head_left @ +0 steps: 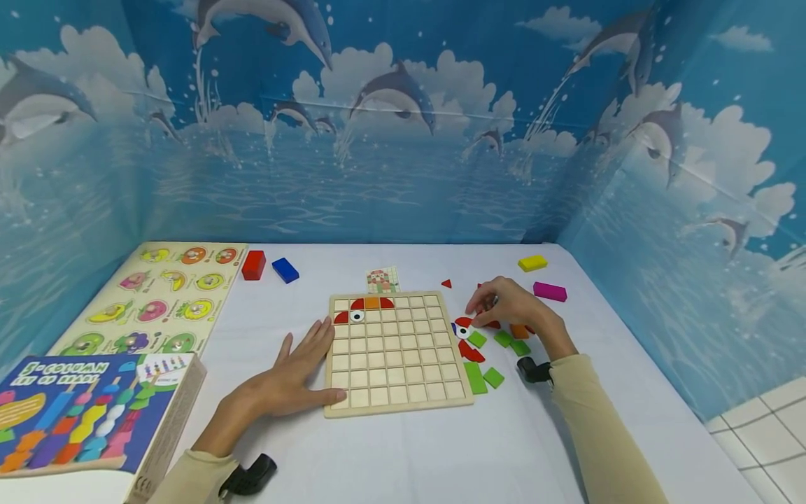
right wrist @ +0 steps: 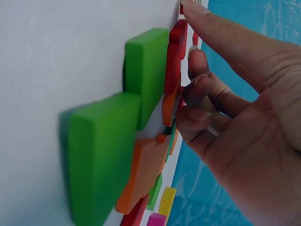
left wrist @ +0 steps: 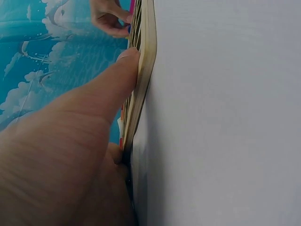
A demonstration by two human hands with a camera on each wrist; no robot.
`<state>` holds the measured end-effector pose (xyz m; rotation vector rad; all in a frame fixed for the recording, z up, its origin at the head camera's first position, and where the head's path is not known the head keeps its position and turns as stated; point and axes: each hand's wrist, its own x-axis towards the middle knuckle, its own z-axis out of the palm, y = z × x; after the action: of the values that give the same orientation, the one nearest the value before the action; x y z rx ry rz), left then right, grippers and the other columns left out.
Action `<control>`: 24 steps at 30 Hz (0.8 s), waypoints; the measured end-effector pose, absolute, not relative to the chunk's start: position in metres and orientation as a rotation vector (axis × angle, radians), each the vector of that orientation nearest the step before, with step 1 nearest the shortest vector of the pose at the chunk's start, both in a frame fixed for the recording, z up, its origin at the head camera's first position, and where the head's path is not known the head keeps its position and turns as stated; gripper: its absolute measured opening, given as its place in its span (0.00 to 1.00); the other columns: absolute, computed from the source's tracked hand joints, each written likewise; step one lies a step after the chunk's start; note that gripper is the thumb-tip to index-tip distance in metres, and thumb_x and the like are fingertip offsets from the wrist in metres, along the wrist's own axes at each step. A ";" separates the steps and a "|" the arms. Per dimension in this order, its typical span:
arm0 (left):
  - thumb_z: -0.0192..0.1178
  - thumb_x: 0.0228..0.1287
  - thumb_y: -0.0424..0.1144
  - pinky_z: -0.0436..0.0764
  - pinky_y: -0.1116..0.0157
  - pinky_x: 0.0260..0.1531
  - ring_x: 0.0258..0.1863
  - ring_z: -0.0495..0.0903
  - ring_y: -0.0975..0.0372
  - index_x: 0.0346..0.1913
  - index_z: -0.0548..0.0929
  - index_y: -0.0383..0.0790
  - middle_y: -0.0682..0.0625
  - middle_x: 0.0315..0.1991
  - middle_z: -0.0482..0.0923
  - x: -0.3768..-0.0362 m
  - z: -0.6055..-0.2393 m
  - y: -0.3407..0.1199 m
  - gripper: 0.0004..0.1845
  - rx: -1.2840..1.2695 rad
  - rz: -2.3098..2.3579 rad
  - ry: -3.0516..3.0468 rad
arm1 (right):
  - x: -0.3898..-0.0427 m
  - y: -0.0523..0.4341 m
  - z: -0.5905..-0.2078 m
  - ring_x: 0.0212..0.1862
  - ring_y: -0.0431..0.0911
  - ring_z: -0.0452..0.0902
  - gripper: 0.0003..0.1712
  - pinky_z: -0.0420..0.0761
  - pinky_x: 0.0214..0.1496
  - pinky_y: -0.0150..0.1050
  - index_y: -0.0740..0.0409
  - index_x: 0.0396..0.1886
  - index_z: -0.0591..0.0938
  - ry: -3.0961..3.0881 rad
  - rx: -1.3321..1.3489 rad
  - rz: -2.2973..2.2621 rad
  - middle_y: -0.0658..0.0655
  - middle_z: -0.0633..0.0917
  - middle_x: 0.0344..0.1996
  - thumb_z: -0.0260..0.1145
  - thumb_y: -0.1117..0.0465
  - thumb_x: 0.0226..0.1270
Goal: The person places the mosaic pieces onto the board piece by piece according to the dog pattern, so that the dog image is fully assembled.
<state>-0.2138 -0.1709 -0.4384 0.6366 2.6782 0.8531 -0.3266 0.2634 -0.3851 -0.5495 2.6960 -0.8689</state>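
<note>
Square grid board of pale tan wood [head_left: 393, 359], patterned in plain tan cells. On it: an orange square piece [head_left: 372, 303] between red curved-edged pieces [head_left: 357, 304], and an eye piece [head_left: 357, 316], white with a black centre. Loose pieces: bright green flat squares [head_left: 494, 378], a green flat rectangle [head_left: 475, 378], a small red triangle [head_left: 446, 283]. Rectangular blocks, each of one colour: red [head_left: 253, 266], blue [head_left: 285, 270], yellow [head_left: 532, 263], magenta [head_left: 550, 291]. Cream picture board [head_left: 182, 301]: multicoloured fruit. Cardboard box [head_left: 88, 413]: dark blue, white lettering, many-coloured beads. Cloth backdrop [head_left: 403, 189]: blue, with grey-and-white dolphins and white clouds. Tablecloth [head_left: 409, 462]: plain white. Sleeves [head_left: 595, 427]: beige.
</note>
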 end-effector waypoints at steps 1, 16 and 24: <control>0.70 0.64 0.69 0.23 0.38 0.81 0.89 0.31 0.52 0.89 0.43 0.40 0.48 0.90 0.34 -0.213 -0.437 -0.171 0.66 0.641 0.863 2.672 | -0.327 0.263 -0.386 0.37 0.49 0.77 0.09 0.81 0.40 0.38 0.61 0.44 0.93 2.706 -0.552 -0.876 0.55 0.85 0.31 0.81 0.66 0.65; 0.68 0.65 0.71 0.21 0.38 0.81 0.89 0.30 0.50 0.89 0.43 0.39 0.46 0.90 0.34 -0.211 -0.434 -0.174 0.66 0.681 0.910 2.647 | -0.372 0.219 -0.388 0.39 0.52 0.80 0.18 0.82 0.39 0.38 0.68 0.57 0.89 2.891 -0.491 -0.852 0.63 0.89 0.41 0.76 0.63 0.72; 0.70 0.67 0.66 0.21 0.37 0.80 0.88 0.30 0.47 0.88 0.44 0.36 0.43 0.90 0.34 -0.211 -0.429 -0.174 0.64 0.687 0.927 2.614 | -0.381 0.218 -0.395 0.38 0.50 0.76 0.08 0.77 0.39 0.37 0.68 0.47 0.91 2.874 -0.396 -0.929 0.62 0.87 0.38 0.75 0.67 0.73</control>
<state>-0.2110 -0.1737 -0.4285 0.6866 2.6136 0.9266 -0.3809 0.2179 -0.3946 -0.3963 2.8736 -0.9292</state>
